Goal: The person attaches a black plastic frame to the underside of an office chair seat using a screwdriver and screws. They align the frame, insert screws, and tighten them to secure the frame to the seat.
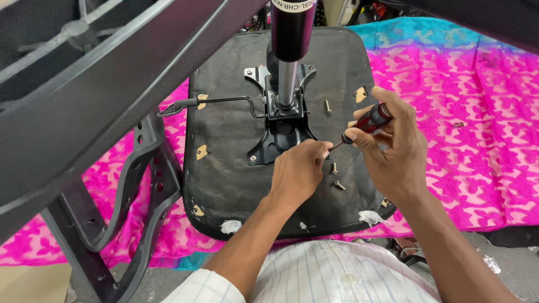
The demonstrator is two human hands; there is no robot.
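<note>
Two hands work over the upturned chair seat (236, 168), whose black underside faces up on a pink patterned cloth (466, 140). At the middle of the seat sits the black metal mounting plate (281, 126), with the gas cylinder (287, 56) rising out of it toward the camera.

The right hand (393, 148), just right of the plate, has its grip pressed around a screwdriver (368, 120) with a red and black handle; the thin shaft slants down and left toward the plate's lower right corner. The left hand (300, 168) rests on the seat just below the plate, fingers curled together at the screwdriver's tip. What they pinch there is hidden by the knuckles, so I cannot tell whether anything is held.

Several loose screws lie on the seat to the right of the plate: one screw (328, 106) level with the plate's upper part, and two more (337, 177) just below and right of it, between the two hands. A thin lever (216, 102) runs left from the plate to a flat paddle near the seat's left edge.

Left of the plate, beyond the seat's edge, a grey plastic armrest frame (143, 185) with a row of holes stands beside the seat. A broad dark bar (106, 101) of the chair crosses the upper left, well above the plate, and blocks the view of that side. White stuffing shows at the seat's near rim.
</note>
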